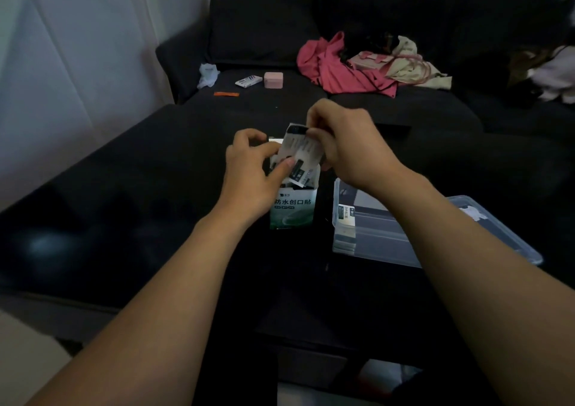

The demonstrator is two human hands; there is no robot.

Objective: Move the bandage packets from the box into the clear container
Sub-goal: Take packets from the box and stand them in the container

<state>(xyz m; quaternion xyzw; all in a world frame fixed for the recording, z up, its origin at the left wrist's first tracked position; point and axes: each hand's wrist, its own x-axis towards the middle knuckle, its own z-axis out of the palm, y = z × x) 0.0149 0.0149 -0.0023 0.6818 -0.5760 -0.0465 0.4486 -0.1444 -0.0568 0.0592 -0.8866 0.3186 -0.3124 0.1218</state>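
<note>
Pinching bandage packets (300, 152) between right fingers (320, 142) to lift; left fingers (280, 164) curled, steadying box (294, 208) beneath.

Dark sofa (264, 16), pink clothes (339, 66), pink box (273, 79), orange packet (226, 94)

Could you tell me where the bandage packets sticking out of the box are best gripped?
Pinch the bandage packets at their exposed top edge, from above, as the right hand does: they stand upright, lower halves inside the box.
</note>
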